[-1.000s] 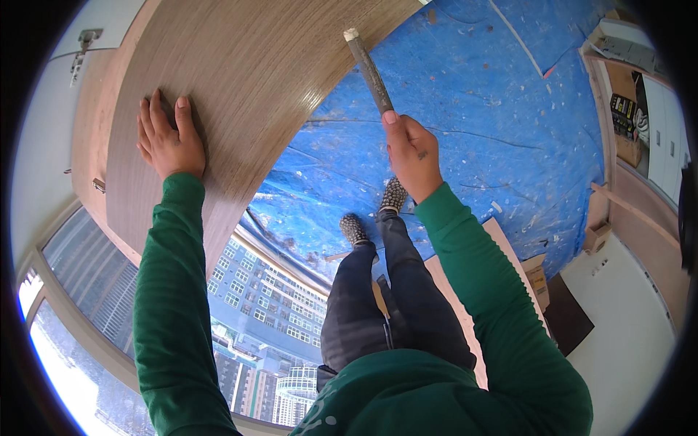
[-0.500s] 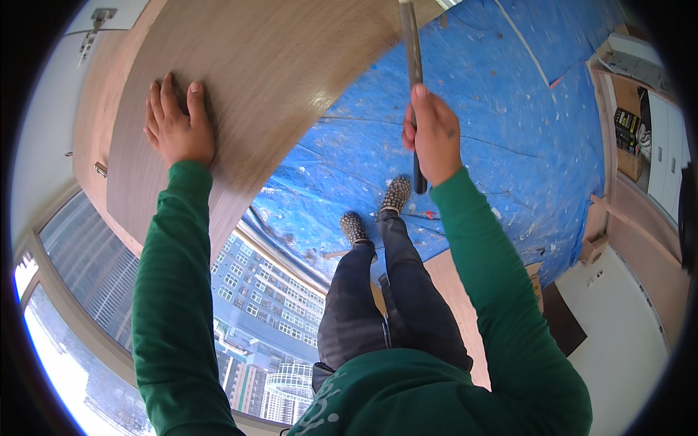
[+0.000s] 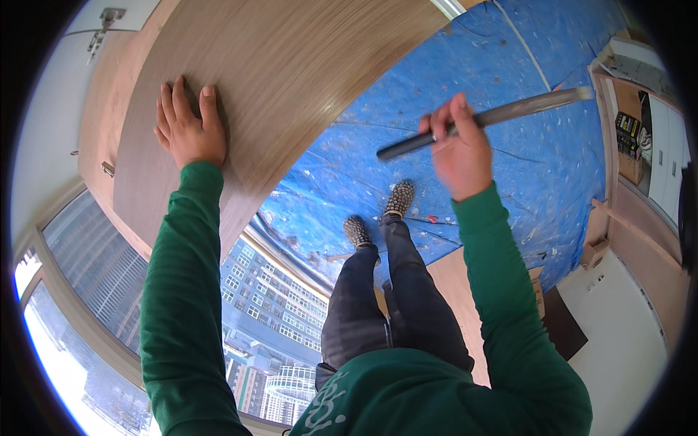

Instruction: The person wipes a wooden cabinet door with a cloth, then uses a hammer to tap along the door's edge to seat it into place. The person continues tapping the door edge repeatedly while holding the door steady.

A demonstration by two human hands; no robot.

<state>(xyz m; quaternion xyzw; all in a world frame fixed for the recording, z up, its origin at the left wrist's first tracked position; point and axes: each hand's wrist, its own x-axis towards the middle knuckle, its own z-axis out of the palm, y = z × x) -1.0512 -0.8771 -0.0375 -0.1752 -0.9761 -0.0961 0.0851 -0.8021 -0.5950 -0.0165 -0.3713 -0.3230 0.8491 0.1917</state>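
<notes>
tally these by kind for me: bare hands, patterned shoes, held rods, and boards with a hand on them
Bare hands, left hand and right hand: 2
Patterned shoes, left shoe and right shoe: 2
Held rod: 1
Brown wood-grain board under a hand: 1
Total: 6

Smooth, faintly glossy wood grain is being shown by the panel [image 3: 291, 73], creased plastic by the blue sheet [image 3: 552, 160], matt cloth by the green sleeves [image 3: 182, 305], a dull surface by the bar [image 3: 523, 110].
</notes>
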